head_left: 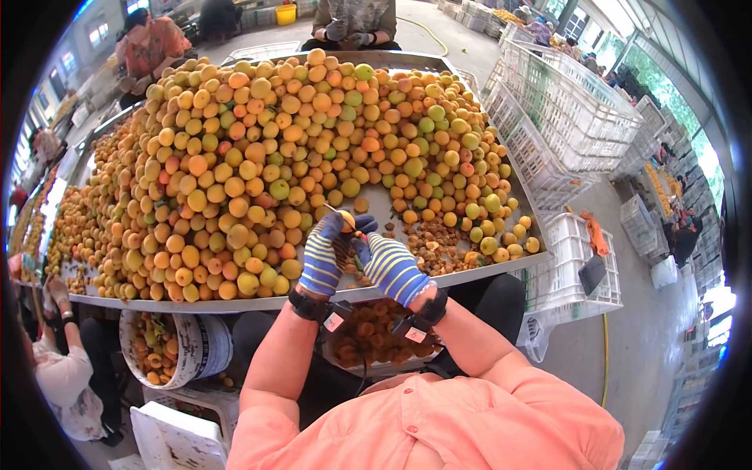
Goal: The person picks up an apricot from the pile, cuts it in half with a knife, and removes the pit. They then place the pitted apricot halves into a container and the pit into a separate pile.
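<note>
Both my hands wear blue gloves with pale yellow stripes and meet over the near edge of a metal table. My left hand point(323, 254) is closed around a yellow-orange apricot point(347, 220). Close against the same fruit, my right hand point(387, 265) has its fingers pinched together. A thin pointed tool point(332, 208) sticks out past the apricot toward the upper left; its line runs back to my right fingers, which hide most of it. A large heap of apricots point(235, 164) lies just beyond the hands. Brown scraps point(435, 247) are spread to the right of them.
Below the table edge point(196, 306) sits a container of opened apricot pieces point(380, 329). A white bucket with fruit point(188, 348) lies tilted at left. White crates point(560, 117) are stacked at right. A person with gloved hands point(348, 35) sits opposite; others work at left.
</note>
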`<state>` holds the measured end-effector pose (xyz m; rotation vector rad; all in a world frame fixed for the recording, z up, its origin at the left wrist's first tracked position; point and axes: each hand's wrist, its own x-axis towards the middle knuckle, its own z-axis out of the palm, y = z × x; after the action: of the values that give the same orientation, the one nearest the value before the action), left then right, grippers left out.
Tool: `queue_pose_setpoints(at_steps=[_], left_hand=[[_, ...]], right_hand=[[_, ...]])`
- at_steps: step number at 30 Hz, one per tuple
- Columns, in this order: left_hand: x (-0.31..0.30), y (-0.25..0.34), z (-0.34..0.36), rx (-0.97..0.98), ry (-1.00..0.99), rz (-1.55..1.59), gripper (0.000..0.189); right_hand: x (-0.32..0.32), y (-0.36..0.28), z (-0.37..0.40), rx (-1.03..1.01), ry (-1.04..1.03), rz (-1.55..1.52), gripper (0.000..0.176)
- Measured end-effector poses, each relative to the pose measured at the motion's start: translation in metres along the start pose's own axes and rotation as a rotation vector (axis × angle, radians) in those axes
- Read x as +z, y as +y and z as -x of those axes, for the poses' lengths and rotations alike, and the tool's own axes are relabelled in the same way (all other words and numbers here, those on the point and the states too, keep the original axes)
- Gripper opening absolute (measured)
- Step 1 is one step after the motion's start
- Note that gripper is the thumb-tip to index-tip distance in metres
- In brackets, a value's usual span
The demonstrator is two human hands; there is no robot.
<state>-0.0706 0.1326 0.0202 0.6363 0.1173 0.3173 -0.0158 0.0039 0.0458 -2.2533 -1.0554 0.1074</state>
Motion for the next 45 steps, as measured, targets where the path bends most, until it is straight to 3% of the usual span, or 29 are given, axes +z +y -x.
queue_pose_setpoints(at_steps=[5, 12, 15, 21, 24, 28, 31, 34, 37, 41, 45], left_hand=[[-0.006, -0.002, 0.0, -0.126, 0.025, 0.109, 0.035], [-0.011, -0.003, -0.002, 0.04, 0.197, -0.347, 0.026], [-0.011, -0.002, -0.004, 0.089, 0.172, -0.348, 0.027], [-0.019, -0.009, -0.001, -0.083, 0.148, 0.207, 0.028], [-0.021, -0.015, 0.001, -0.136, 0.219, 0.257, 0.027], [-0.024, -0.011, -0.002, -0.017, 0.263, -0.176, 0.027], [-0.012, -0.011, -0.002, 0.11, 0.329, -0.238, 0.024], [-0.012, -0.008, -0.002, -0.008, 0.214, -0.238, 0.023], [-0.018, -0.014, -0.006, -0.012, 0.271, -0.332, 0.024], [-0.018, -0.009, -0.003, -0.046, 0.313, 0.016, 0.027], [-0.023, -0.001, -0.005, -0.057, 0.346, 0.129, 0.027]], right_hand=[[0.002, -0.001, 0.003, 0.035, -0.02, -0.031, 0.031], [-0.001, 0.007, -0.003, 0.032, -0.036, -0.096, 0.033], [-0.003, 0.004, -0.004, 0.035, -0.042, -0.088, 0.04], [0.001, 0.004, 0.001, 0.025, -0.061, -0.07, 0.042], [0.007, 0.009, 0.007, 0.004, -0.034, -0.054, 0.04], [0.011, 0.013, 0.009, -0.009, -0.008, -0.04, 0.039], [0.006, 0.008, 0.004, 0.028, -0.059, -0.012, 0.033], [0.001, 0.0, 0.001, 0.062, -0.082, 0.033, 0.032], [0.006, -0.001, 0.002, 0.045, -0.091, 0.05, 0.032], [0.015, 0.008, 0.01, 0.091, -0.148, 0.018, 0.039], [0.009, 0.01, 0.023, 0.105, -0.166, -0.04, 0.046]])
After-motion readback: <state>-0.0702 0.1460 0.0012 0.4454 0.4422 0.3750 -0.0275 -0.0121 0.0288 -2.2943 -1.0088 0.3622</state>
